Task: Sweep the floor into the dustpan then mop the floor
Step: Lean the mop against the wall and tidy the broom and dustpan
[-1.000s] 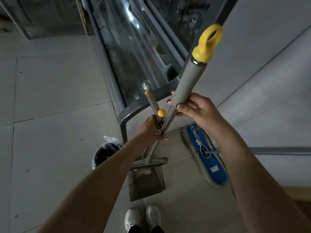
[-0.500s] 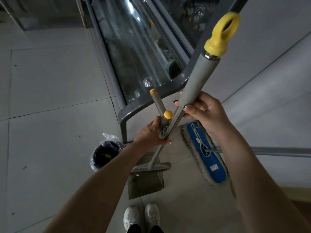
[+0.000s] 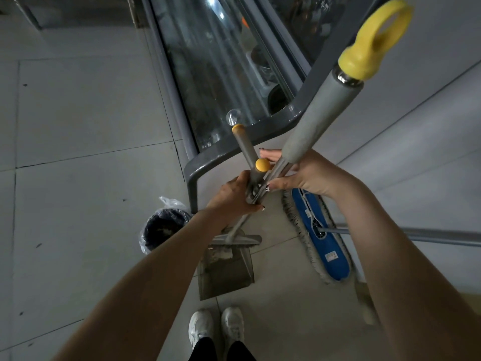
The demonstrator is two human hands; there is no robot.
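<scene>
Left hand (image 3: 234, 194): curled round the dustpan handle (image 3: 244, 149), as before.
Right hand (image 3: 307, 173): slid below the foam grip (image 3: 320, 118); fingers now straightened behind the broom shaft (image 3: 279, 166), thumb in front.
Dustpan (image 3: 225, 269): on the floor ahead of the shoes (image 3: 216, 327), broom head (image 3: 235, 241) at its back edge.
Flat mop (image 3: 320, 238): on the floor, right of the dustpan.
Lined bin (image 3: 164, 227): left of the dustpan.

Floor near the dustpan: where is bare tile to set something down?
Free: the grey tiles left of the black plastic-lined bin, and the patch between the grey metal dustpan, blue fringed mop head and white shoes. Crowded: the corner of the glass display case, where bin, dustpan and mop cluster.
</scene>
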